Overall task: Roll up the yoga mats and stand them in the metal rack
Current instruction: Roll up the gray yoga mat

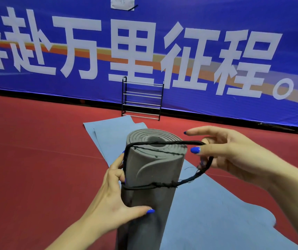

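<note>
While the rolled mat (pixel 150 177) was gripped by the left hand (pixel 115 201), the black cord (pixel 195 175), pinched by the right hand (pixel 222 152), probably needed to be pulled snug.

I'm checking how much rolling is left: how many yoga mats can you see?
3: a rolled grey mat gripped by the left hand, and two blue mats overlapping flat on the floor behind it. More may lie out of view.
</note>
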